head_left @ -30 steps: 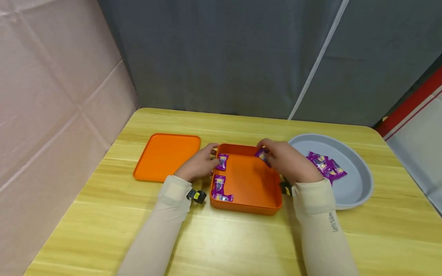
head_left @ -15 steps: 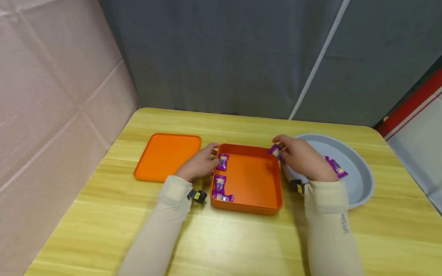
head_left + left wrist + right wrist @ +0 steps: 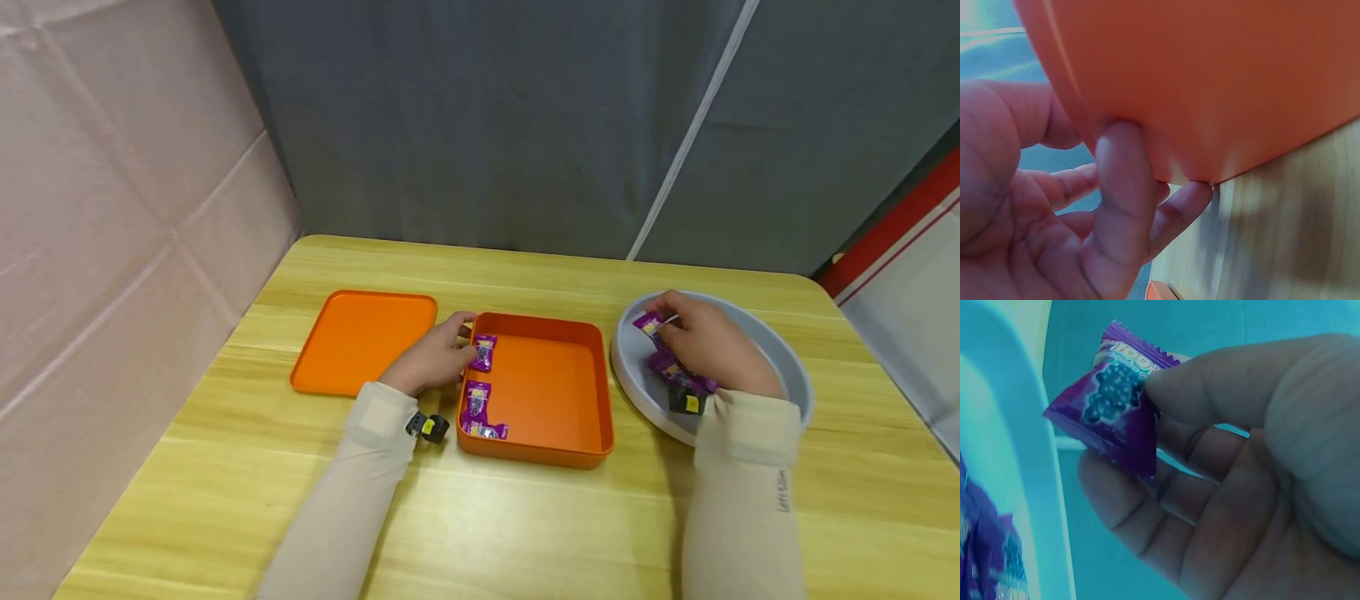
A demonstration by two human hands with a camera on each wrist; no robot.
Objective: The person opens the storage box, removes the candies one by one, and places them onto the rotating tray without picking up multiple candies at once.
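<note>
right hand (image 3: 708,346) has moved right from the box (image 3: 536,392) to the plate (image 3: 783,367), pinching a candy (image 3: 649,325); left hand (image 3: 435,358) still grips the box wall

both arms wear long, close-fitting cream sleeves that reach the wrists, leaving the left hand (image 3: 433,360) and right hand (image 3: 708,343) bare. the right sleeve (image 3: 742,492) carries a short line of small dark lettering running lengthwise near the cuff, too small to read surely. a small black wrist camera with a yellow patch (image 3: 427,427) sits under the left cuff, and another (image 3: 687,402) under the right cuff.
</note>
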